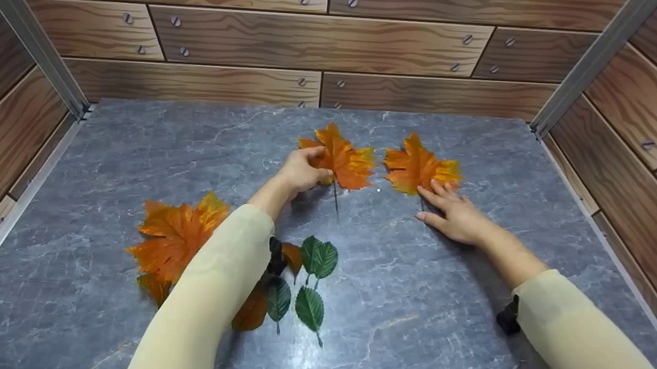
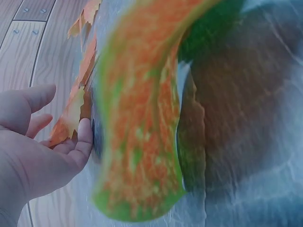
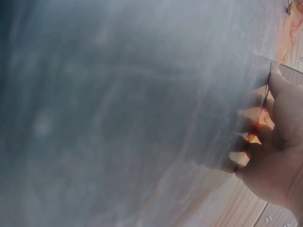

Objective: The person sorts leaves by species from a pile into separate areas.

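Two orange maple leaves with dark stems lie side by side at the back of the table. My left hand touches the left edge of the left maple leaf; in the left wrist view its thumb and fingers stand apart beside the leaf. Fingers extended, my right hand rests its fingertips on the lower edge of the right maple leaf, near its stem. That stem also shows beside the hand in the right wrist view.
Under and beside my left forearm lie larger orange maple leaves, brownish-orange leaves and several small green leaves. A blurred orange-green leaf fills the left wrist view. Wood-patterned panels enclose the grey marbled table.
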Demonstrator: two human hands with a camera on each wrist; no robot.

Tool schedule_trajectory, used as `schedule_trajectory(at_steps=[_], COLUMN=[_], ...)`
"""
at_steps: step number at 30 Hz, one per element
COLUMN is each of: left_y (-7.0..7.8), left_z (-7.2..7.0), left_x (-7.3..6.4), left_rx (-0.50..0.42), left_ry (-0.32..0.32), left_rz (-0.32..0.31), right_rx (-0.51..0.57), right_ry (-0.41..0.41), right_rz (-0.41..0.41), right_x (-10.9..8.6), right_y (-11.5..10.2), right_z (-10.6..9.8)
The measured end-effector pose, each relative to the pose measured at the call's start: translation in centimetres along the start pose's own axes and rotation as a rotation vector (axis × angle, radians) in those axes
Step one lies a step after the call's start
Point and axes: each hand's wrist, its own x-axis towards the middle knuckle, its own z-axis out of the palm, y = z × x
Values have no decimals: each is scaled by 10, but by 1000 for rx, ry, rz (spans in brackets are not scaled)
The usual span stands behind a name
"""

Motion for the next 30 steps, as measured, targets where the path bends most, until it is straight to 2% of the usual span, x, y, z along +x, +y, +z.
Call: schedule_trajectory(at_steps=[8, 16, 19, 23, 30], left_y=[1, 2, 2, 0, -1], left_z=[-1, 0, -1, -5, -10], left_x=[-1, -1, -1, -2, -4], left_rx=[35, 209, 242, 240, 197], left_ry=[15, -20, -15, 0, -12], left_rz=[2, 30, 38, 30, 31], right_rx=[7, 0, -2, -2, 0], right_ry=[-18, -9, -2, 2, -3], right_rz=[10, 7, 0, -3, 2], right_x=[0, 1, 1, 1, 0], right_y=[1, 2, 1, 1, -1], right_z=[-1, 0, 1, 1, 0])
